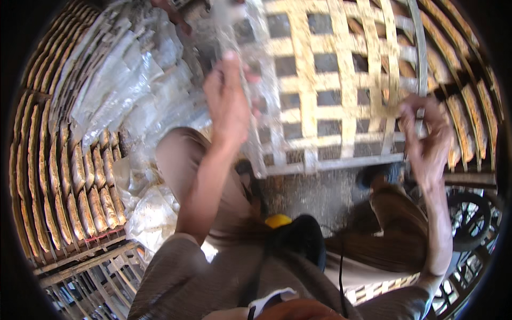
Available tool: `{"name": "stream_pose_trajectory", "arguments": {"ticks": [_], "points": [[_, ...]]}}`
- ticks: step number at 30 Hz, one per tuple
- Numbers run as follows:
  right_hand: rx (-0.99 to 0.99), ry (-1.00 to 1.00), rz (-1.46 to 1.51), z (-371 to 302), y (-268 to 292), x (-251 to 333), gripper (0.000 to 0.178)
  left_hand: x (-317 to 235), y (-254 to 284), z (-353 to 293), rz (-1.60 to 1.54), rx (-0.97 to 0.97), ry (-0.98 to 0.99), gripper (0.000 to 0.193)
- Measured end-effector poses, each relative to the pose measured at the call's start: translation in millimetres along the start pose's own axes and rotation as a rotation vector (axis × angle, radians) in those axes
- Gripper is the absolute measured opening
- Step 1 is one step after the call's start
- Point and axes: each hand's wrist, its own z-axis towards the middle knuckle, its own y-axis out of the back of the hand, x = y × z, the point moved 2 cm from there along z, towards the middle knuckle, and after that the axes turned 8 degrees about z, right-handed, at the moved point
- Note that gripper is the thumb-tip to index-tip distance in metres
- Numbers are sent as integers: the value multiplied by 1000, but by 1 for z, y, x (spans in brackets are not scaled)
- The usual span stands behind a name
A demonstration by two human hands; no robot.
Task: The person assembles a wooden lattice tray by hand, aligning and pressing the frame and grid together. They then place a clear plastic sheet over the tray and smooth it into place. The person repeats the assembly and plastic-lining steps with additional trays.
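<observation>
Seemingly steadying the woven rack (304, 80), the left hand (229, 104) grips its left edge, the right hand (429, 130) curls opposite, hold unclear; shifting it calls for both.

Sheeting (120, 96) — L of lattice frame (305, 84)

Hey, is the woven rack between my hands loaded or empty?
Empty, as far as shows: the woven rack has bare slats with open gaps, and nothing lies on it.
</observation>
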Motion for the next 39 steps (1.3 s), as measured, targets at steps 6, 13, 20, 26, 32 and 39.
{"name": "stream_pose_trajectory", "arguments": {"ticks": [6,13,20,26,32,39], "points": [[288,-391,633,4,-70,29,14,-1,-31,-17,-87,29,-24,50],[424,-470,721,22,-91,18,13,6,-29,-23,-61,87,80,49],[503,-430,359,34,-110,14,41,23,-30,-3,13,95,174,48],[570,-324,146,35,-118,20,29,19,-24,-5,-5,24,169,49],[499,-227,363,43,-97,17,16,5,-9,13,50,42,144,46],[466,281,-195,40,-63,13,44,-6,4,5,317,258,53,42]]}}
